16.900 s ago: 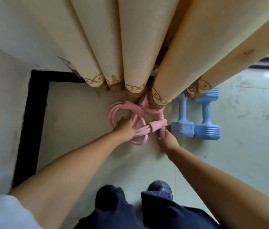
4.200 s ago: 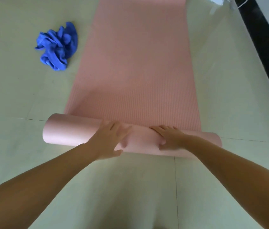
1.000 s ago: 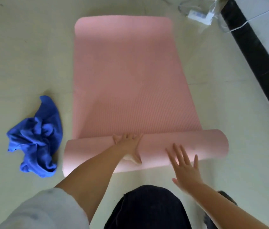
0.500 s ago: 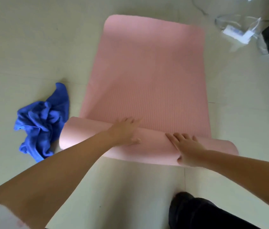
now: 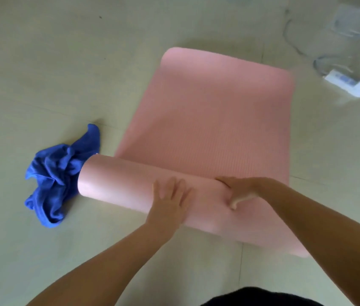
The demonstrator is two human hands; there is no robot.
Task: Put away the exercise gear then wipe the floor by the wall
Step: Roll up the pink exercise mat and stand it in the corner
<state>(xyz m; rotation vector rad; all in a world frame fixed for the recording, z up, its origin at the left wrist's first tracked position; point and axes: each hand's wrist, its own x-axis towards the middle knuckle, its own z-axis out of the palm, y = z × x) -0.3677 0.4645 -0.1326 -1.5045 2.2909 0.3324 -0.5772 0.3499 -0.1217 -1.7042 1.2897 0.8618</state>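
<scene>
A pink yoga mat (image 5: 214, 120) lies on the pale floor, its near end wound into a thick roll (image 5: 119, 184) that runs from left to lower right. My left hand (image 5: 168, 195) rests flat on top of the roll, fingers spread. My right hand (image 5: 238, 191) sits just to its right, fingers curled over the far side of the roll and thumb on the near side. A crumpled blue cloth (image 5: 59, 173) lies on the floor and touches the roll's left end.
A white power strip (image 5: 347, 81) with trailing cables lies on the floor at the far right, beyond the mat's flat end. Pale floor tiles (image 5: 42, 74) surround the mat. A dark trouser leg (image 5: 261, 298) shows at the bottom edge.
The roll has moved forward along the mat and grown thicker, so the flat part is shorter. The roll's left end now touches the blue cloth. Both hands stay on the roll.
</scene>
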